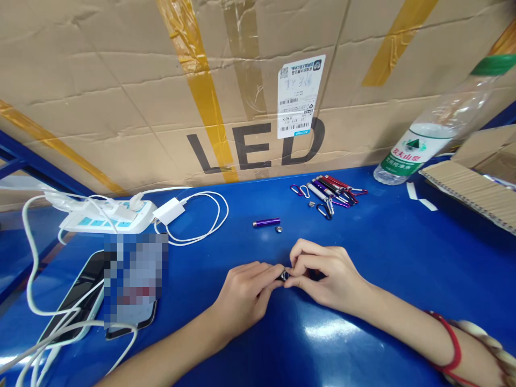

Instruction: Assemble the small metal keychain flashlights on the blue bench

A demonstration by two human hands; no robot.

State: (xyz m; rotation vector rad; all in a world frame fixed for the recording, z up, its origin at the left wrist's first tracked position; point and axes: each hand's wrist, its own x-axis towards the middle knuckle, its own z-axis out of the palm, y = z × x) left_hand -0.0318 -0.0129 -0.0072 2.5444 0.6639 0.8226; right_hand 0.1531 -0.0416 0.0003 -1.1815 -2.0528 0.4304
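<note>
My left hand (245, 290) is closed around a small dark flashlight tube (285, 276), and only its round end shows between the fingers. My right hand (322, 271) pinches with thumb and fingers right at that end; whatever lies between its fingertips is hidden. Beyond the hands, a purple flashlight tube (266, 222) lies on the blue table (226, 242). A small silver cap (279, 229) rests just below its right end. Farther back is a cluster of mini flashlights (330, 188) in red, black, purple and silver, with carabiner clips (324, 210) attached or beside them.
A large cardboard box (141, 80) walls off the back. At right stand a water bottle (421, 145) and an open carton (463, 188). On the left are a power strip (108, 216), a white charger (169, 211), cables and two phones (78, 293), one partly pixelated.
</note>
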